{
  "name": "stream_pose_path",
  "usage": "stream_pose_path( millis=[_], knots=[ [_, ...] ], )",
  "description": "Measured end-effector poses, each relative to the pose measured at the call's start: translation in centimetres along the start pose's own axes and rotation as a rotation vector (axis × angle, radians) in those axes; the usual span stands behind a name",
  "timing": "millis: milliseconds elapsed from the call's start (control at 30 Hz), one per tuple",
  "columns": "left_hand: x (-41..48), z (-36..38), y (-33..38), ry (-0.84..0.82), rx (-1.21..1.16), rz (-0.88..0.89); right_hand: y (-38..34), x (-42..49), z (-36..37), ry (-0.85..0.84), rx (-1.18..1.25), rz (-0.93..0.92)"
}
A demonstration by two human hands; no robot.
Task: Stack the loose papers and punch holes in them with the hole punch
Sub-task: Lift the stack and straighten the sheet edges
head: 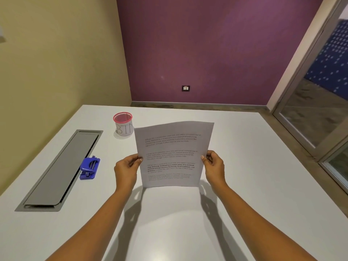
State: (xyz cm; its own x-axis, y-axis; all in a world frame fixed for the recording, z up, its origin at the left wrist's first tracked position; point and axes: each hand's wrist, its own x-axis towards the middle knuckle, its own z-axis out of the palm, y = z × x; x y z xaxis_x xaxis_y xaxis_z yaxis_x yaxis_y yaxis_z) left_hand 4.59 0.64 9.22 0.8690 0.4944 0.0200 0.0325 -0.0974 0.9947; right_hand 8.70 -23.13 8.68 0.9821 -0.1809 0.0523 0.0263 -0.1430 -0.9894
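In the middle of the head view, a stack of white printed paper sheets [172, 155] stands nearly upright, its long axis running up the frame, its lower edge at or just above the white table [244, 185]; I cannot tell whether it touches. How many sheets there are cannot be told, as the edges lie flush. The left hand [126, 172] pinches the stack's left edge, thumb in front and fingers behind; the right hand [214, 167] pinches the right edge the same way, both at about mid-height. The top of the stack curls slightly away from the camera.

At centre left of the frame, the small blue plastic hole punch [90, 168] rests on the table beside the long grey metal cable hatch [60, 170], well apart from the paper and to the left of the left hand. That hand is plainly the nearer one. The stack would have to travel left and down, one edge leading, to meet the punch, though which end holds the slot is unclear from here.

Above centre left, a pink mesh cup with a white label [123, 125] stands just beside the stack's top left corner
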Motion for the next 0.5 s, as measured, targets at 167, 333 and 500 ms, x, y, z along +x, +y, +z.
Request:
stream_pose_path(
  millis=[167, 333, 500],
  knots=[
    [0.03, -0.05, 0.66, 0.009, -0.039, 0.013, -0.72, 0.14, 0.15, 0.016, 0.012, -0.024],
    [-0.07, -0.38, 0.66, 0.016, -0.042, 0.007, -0.44, -0.04, -0.08, -0.010, 0.048, -0.025],
    [-0.02, -0.25, 0.84, 0.012, -0.020, -0.004, -0.61, -0.09, 0.07, -0.003, 0.004, -0.036]
  ],
)
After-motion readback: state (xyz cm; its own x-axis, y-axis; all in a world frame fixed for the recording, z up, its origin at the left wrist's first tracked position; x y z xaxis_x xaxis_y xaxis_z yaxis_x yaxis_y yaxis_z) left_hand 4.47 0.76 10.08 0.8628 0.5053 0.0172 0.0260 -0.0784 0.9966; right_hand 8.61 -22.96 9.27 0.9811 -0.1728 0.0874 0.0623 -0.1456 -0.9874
